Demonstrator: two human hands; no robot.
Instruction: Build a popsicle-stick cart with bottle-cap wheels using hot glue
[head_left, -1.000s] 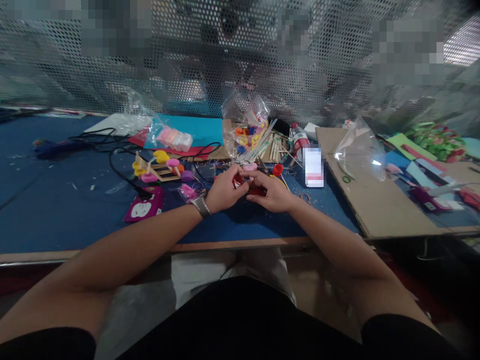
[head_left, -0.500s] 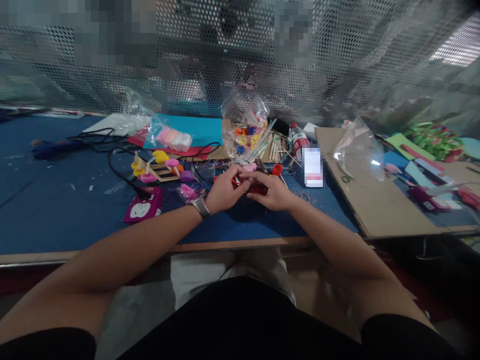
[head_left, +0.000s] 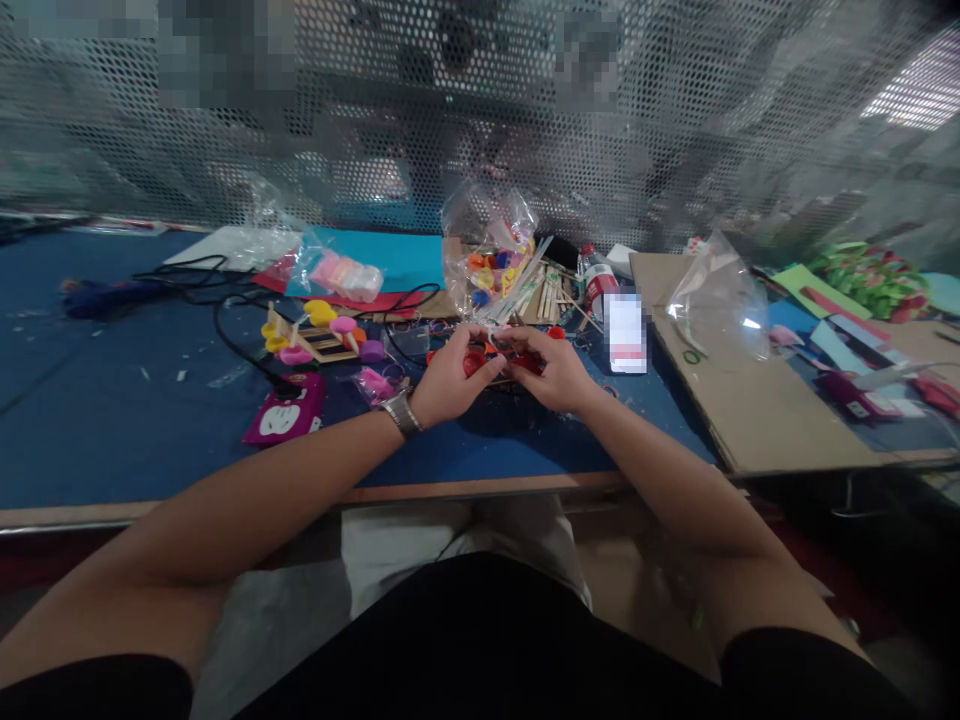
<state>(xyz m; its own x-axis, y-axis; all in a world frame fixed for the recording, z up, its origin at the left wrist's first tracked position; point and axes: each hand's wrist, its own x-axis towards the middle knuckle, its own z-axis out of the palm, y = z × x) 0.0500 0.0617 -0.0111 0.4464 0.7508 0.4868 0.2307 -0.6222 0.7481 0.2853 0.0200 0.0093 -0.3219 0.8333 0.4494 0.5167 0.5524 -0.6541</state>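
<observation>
Item: my left hand [head_left: 448, 385], watch at the wrist. Its grip is closed on a small red piece [head_left: 474, 360] pinched between thumb and fingers, held just above the counter [head_left: 150, 440].

Item: my right hand [head_left: 555, 375]. Its grip is closed on the other end of the same red work, at a second red piece [head_left: 529, 362]. Both hands meet at the middle of the counter, fingertips nearly touching. How the red pieces join I cannot tell; the fingers hide it.

Item: clear bag of coloured caps [head_left: 489, 255], upright, just behind my hands.

Item: bundle of wooden sticks [head_left: 546, 292], lying beside that bag on its right.

Item: small bottle with red cap [head_left: 596, 278], right of the sticks.

Item: white card [head_left: 625, 333], near my right hand, on the blue surface.

Item: stick frame with yellow and pink caps [head_left: 319, 338], left of my hands, well apart from them.

Item: magenta case [head_left: 287, 415], flat, nearer the front edge, with a black cable [head_left: 232, 330] running to it.

Item: pink packet [head_left: 343, 275], lying on teal paper [head_left: 405, 258] at the back.

Item: brown cardboard sheet [head_left: 742, 410], right side, with an empty clear bag [head_left: 716, 295] on it.

Item: green and red paper pile [head_left: 874, 275], far right.
</observation>
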